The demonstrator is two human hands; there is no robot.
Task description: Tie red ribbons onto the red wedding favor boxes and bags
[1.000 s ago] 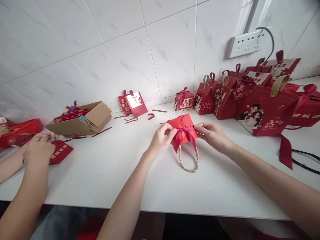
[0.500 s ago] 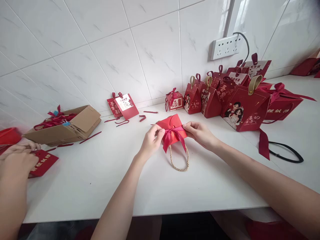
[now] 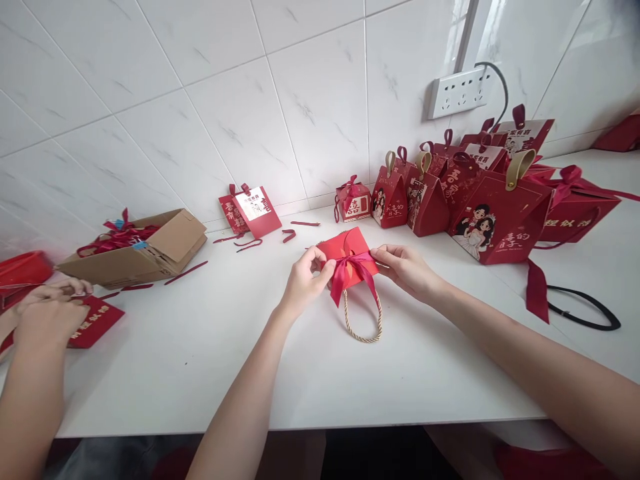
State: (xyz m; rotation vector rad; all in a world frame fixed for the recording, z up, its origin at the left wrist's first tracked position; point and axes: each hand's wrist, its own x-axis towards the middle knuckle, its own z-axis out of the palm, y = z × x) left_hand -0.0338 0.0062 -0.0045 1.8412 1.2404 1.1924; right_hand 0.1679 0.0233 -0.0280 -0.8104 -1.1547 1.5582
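Note:
A small red gift box (image 3: 349, 241) sits on the white table before me. Across its front lies a dark pink ribbon bow (image 3: 351, 260) with two tails hanging down. The fingers of my left hand (image 3: 311, 272) pinch the bow's left loop at the box's side. At the opposite side, my right hand (image 3: 401, 265) is closed on the right end of the bow, thumb against fingers. A twisted gold cord handle (image 3: 363, 340) loops out from the box toward me and rests on the table.
Several finished red gift boxes (image 3: 493, 220) stand at the right, near a black cord loop (image 3: 590, 307). At the left are a cardboard box (image 3: 173, 243) of ribbons and a co-worker's hands (image 3: 47, 310) on a red box (image 3: 97, 323). Flat cards (image 3: 257, 213) lean against the wall.
The whole view has shifted slightly, so things appear a little further right. Both my hands keep their grip on the bow, with little visible movement.

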